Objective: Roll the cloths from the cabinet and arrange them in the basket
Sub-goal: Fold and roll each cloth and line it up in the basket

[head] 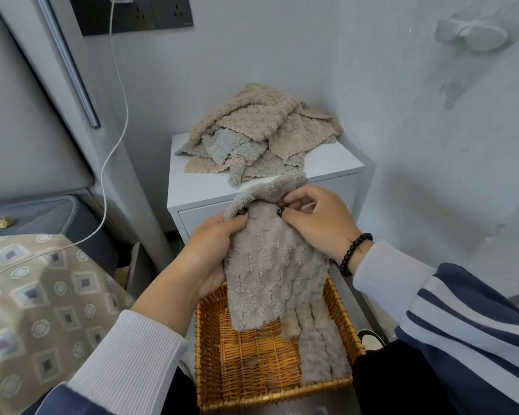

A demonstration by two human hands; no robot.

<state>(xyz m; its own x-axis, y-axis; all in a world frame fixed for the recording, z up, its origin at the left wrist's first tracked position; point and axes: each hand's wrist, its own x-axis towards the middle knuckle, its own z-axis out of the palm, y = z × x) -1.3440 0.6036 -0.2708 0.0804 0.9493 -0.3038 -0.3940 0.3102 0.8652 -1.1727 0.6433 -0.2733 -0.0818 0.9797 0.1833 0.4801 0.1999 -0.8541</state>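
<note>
A grey fluffy cloth (270, 259) hangs between my hands above the wicker basket (210, 348). My left hand (210, 250) grips its left edge with the thumb on top. My right hand (315, 220) pinches the folded-over top edge with curled fingers. Rolled cloths (315, 339) lie along the basket's right side. A heap of beige and grey cloths (261, 133) lies on top of the white cabinet (198, 190) just behind my hands.
The basket sits on my lap, its left half showing bare weave. A bed with a patterned cover (42, 310) is at my left. A white cable (114, 139) hangs from the wall socket. A white wall closes in on the right.
</note>
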